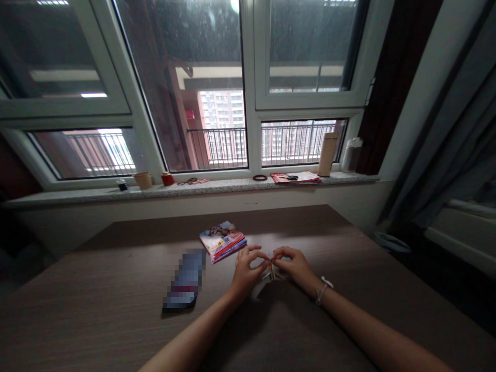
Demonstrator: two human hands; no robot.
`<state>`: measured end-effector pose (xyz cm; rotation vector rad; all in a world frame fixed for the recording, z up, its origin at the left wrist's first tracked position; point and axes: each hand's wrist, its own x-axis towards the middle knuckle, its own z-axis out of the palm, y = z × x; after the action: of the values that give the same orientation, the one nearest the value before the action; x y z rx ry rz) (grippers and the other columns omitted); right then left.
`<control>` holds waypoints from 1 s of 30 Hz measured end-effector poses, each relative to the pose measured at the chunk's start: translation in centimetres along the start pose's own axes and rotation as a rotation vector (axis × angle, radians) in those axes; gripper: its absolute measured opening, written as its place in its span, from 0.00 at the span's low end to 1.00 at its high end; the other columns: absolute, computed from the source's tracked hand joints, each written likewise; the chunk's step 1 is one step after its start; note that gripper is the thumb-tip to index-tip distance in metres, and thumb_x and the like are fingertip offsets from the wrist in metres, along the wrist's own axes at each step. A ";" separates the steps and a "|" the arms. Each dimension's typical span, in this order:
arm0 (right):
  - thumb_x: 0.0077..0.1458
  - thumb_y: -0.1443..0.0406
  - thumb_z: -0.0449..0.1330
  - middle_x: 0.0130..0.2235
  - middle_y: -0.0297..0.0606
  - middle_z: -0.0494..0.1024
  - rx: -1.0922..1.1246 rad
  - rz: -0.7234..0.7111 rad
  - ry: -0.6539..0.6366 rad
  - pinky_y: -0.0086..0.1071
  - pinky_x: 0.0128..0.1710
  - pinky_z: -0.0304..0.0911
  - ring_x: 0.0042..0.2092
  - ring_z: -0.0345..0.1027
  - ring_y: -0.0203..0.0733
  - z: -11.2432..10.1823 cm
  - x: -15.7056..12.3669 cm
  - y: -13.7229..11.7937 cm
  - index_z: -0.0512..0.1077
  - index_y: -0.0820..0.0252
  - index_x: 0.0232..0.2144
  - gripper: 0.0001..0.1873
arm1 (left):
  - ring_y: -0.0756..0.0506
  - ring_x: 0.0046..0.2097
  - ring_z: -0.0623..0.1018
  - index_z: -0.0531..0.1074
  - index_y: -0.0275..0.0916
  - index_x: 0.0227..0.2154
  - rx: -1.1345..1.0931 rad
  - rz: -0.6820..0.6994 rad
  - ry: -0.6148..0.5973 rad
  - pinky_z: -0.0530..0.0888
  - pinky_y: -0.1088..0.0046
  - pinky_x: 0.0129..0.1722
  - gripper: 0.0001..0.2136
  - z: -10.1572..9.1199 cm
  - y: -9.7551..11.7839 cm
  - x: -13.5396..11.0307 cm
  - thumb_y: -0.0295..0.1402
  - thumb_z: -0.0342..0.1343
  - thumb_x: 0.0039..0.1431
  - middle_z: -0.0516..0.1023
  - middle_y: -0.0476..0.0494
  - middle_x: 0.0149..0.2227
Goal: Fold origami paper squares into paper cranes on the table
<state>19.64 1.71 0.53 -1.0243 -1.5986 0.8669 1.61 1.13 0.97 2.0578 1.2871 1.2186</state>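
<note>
Just right of the middle of the table, my left hand (248,268) and my right hand (293,263) meet fingertip to fingertip. Both pinch a small folded piece of paper (272,273), whitish with some red and orange, held slightly above the tabletop. My fingers cover part of it, so its full shape does not show. A bracelet circles my right wrist. Close to my left hand lies a stack of colourful printed paper (223,240) with red and purple edges. To the left of that is a phone-like dark blue slab (185,279), blurred by pixelation.
Brown wooden table (96,289) under a window. Along the stone sill (228,187) stand a tan bottle (327,154), a clear bottle (352,155), a paper cup (143,180), a red jar (167,179) and a small black-and-white bottle (122,184). Scissors (292,177) rest on printed sheets there.
</note>
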 end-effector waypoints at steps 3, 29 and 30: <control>0.44 0.61 0.62 0.27 0.33 0.76 0.016 0.017 -0.016 0.33 0.38 0.64 0.34 0.70 0.40 -0.3 0.0 -0.3 0.74 0.59 0.25 0.06 | 0.41 0.53 0.69 0.78 0.47 0.32 0.005 0.049 -0.026 0.63 0.59 0.56 0.04 -0.3 -0.1 0.1 0.33 0.59 0.54 0.73 0.46 0.49; 0.47 0.58 0.63 0.29 0.36 0.79 -0.046 -0.052 -0.090 0.39 0.47 0.62 0.43 0.71 0.47 -0.9 0.0 -0.5 0.77 0.56 0.27 0.08 | 0.39 0.55 0.67 0.77 0.45 0.27 -0.042 0.013 -0.063 0.61 0.55 0.57 0.02 -0.3 -0.2 0.3 0.30 0.62 0.48 0.71 0.46 0.52; 0.47 0.58 0.63 0.30 0.37 0.79 -0.033 -0.039 -0.095 0.39 0.47 0.63 0.42 0.72 0.46 -1.0 0.0 -0.5 0.78 0.56 0.28 0.09 | 0.39 0.56 0.67 0.77 0.45 0.26 -0.049 0.003 -0.057 0.61 0.55 0.57 0.02 -0.3 -0.3 0.3 0.30 0.62 0.48 0.71 0.46 0.52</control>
<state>20.50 1.61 1.22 -0.9841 -1.7122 0.8760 1.24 1.49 1.03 2.0458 1.2170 1.1720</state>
